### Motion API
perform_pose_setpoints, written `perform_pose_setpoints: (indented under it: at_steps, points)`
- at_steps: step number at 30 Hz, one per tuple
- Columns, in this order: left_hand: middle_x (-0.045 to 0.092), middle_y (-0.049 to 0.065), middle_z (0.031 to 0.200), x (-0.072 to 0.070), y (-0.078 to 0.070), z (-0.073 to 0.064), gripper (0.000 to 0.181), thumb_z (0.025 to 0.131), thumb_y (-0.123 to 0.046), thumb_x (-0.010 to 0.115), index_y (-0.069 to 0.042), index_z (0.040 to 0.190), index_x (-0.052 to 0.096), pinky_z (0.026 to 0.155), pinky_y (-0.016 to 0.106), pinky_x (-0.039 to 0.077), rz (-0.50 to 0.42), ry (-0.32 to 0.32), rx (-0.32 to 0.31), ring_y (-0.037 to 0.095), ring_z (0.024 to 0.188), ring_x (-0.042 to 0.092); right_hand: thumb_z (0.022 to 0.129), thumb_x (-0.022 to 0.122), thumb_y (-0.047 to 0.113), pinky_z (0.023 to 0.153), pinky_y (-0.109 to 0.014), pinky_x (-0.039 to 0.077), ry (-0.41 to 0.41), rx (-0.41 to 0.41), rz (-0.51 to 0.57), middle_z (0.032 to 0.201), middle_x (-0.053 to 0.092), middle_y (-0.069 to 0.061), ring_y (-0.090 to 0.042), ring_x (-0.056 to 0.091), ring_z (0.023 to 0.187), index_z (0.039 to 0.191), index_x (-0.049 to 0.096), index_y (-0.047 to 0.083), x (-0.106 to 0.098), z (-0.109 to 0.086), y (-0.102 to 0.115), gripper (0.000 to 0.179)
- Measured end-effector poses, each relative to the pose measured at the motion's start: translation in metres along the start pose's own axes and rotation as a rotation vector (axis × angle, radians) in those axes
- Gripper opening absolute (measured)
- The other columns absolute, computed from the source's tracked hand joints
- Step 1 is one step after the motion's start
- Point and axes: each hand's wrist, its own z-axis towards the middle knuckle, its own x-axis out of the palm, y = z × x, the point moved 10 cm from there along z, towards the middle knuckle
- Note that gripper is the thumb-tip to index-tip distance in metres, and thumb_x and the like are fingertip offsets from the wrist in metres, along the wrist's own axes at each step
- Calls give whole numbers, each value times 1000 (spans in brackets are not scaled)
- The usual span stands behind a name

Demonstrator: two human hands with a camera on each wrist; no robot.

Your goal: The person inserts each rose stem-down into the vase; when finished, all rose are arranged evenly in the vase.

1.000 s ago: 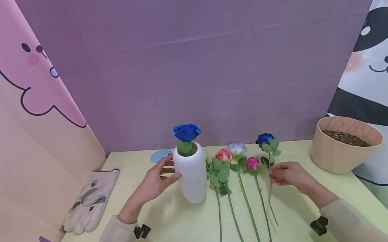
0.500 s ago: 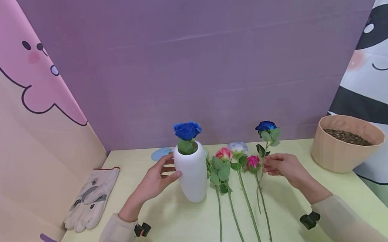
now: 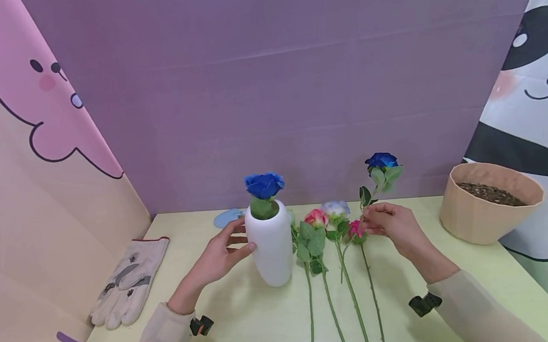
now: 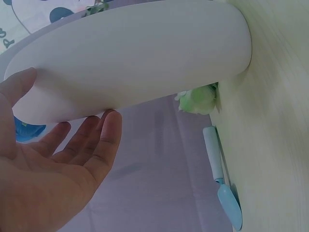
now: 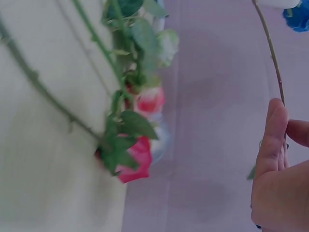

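Two blue roses: the vase rose (image 3: 264,185) stands in the mouth of the upright white vase (image 3: 270,249), near the centre of the head view; the held rose (image 3: 381,160) is raised, right of centre.
Four lying flowers: pale green rose (image 4: 198,100), red-pink rose (image 3: 316,219), lilac flower (image 3: 336,209) and magenta rose (image 3: 356,229), left to right on the surface (image 3: 246,335), stems pointing to the lower edge.
One trowel: the left wrist view shows handle (image 4: 213,153) and blade at lower right; the head view shows only the blade, behind the vase.
Pale green bloom: mostly hidden behind the vase from the head, plain in both wrist views.
Left hand (image 3: 222,255): fingers spread wide about the vase's upper left side, thumb and fingertips touching it.
Right hand (image 3: 392,225): fingers narrow, pinching the held rose's stem; the right wrist view shows bare stem running to the top edge. Whether that stem touches those beneath, I cannot tell.
One pot (image 3: 465,219): right edge, holding dark granules.
Glove (image 3: 129,287): lower left; whether single or paired, I cannot tell.
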Motion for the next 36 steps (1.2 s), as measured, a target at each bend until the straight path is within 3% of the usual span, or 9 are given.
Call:
perform_pose_setpoints:
  at_steps: [10,17,36]
  points:
    - [54,8,142,0,3,0,68,94,-38,70,-25,151,36,101,47,54,5,0,12,31,124,61,99,64,24,78,-22,61,-23,-80,136,93,73,6,-6,74,83,110,60,6,13,2,32,21]
    - [54,10,142,0,1,0,67,94,-36,69,-24,151,37,101,48,54,-3,2,22,32,125,61,97,67,24,77,-21,60,-44,-104,247,92,73,6,-5,74,82,114,55,1,22,4,49,31]
    - [54,8,143,1,3,1,69,94,-39,70,-26,152,36,102,47,54,4,9,1,30,125,60,96,67,17,78,-21,60,-40,-177,430,89,75,3,-8,74,80,105,59,7,40,7,83,15]
